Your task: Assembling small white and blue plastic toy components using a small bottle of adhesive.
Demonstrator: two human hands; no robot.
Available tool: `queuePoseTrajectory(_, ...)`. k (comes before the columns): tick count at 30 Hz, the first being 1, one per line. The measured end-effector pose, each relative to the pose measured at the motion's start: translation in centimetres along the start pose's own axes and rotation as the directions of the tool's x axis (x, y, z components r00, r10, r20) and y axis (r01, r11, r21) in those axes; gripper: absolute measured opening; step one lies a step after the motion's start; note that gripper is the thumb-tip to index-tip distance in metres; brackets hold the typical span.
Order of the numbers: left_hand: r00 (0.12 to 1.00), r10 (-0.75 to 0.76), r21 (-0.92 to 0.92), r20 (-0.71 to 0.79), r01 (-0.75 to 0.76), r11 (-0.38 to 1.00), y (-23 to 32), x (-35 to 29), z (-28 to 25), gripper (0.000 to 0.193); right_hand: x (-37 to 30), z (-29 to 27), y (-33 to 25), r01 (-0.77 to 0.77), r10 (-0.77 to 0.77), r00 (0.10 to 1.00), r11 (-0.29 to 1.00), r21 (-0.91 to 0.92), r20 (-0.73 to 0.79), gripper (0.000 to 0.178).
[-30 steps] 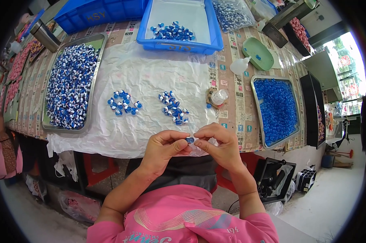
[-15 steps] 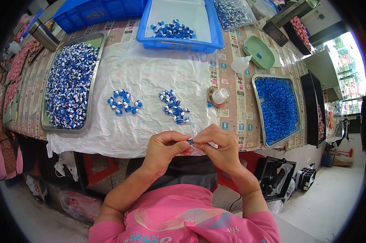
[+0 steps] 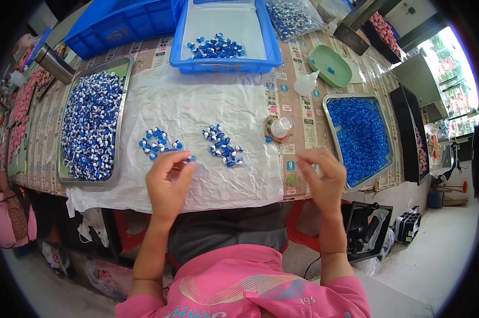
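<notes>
My left hand (image 3: 170, 183) is over the white paper (image 3: 239, 196), in front of the left-hand cluster of blue and white pieces (image 3: 155, 142). A small blue bead-like piece (image 3: 191, 158) shows at its pinched fingertips. To the right, past the paper's edge, my right hand (image 3: 322, 172) hovers near the metal tray (image 3: 327, 112) of clear blue beads (image 3: 362, 138). Its fingers are loosely curled and a little apart, and I see nothing in them. A second cluster of blue and white pieces (image 3: 222, 146) lies between the hands.
A metal tray (image 3: 124, 106) of blue and white pieces stands left. A blue bin (image 3: 226, 66) with more pieces sits behind the paper. On the right are a small clear jar (image 3: 281, 126), a white squeeze bottle (image 3: 305, 84) and a green dish (image 3: 339, 74).
My hands, together at the paper's front edge before, have come apart. The left has gone left with a blue piece at its fingertips; the right has gone right toward the blue beads.
</notes>
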State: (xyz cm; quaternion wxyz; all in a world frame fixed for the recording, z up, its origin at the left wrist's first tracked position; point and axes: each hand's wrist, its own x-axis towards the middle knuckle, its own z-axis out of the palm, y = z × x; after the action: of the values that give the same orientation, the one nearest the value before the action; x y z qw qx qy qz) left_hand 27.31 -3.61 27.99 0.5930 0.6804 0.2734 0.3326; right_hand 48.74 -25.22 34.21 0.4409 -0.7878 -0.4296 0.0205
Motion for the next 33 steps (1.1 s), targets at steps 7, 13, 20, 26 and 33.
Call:
queuePoseTrajectory(7,0.991,0.117,0.501,-0.064,-0.069,0.862,1.2,2.3,-1.0,0.023,0.5,-6.8,5.5,-0.194,0.129,0.944,0.961,-0.196,-0.302,0.016)
queuePoseTrajectory(13,0.898,0.417,0.675,0.14,-0.394,0.623,2.2,3.4,3.9,0.021,0.6,-11.4,9.5,-0.261,0.126,0.933,0.881,-0.396,-0.337,0.016)
queuePoseTrajectory(20,0.909,0.315,0.57,0.272,-0.416,0.709,1.9,4.0,7.1,0.017,1.9,-13.4,11.3,-0.168,0.078,0.979,0.835,-0.524,-0.189,0.015)
queuePoseTrajectory(26,0.913,0.302,0.565,0.272,-0.406,0.718,2.1,3.6,7.7,0.015,4.1,-12.6,12.4,-0.092,0.06,0.995,0.844,-0.529,-0.077,0.013)
queuePoseTrajectory(33,0.933,0.319,0.508,0.165,-0.357,0.784,3.0,2.7,7.8,0.017,6.1,-11.3,13.0,-0.075,0.083,0.996,0.842,-0.535,-0.009,0.013)
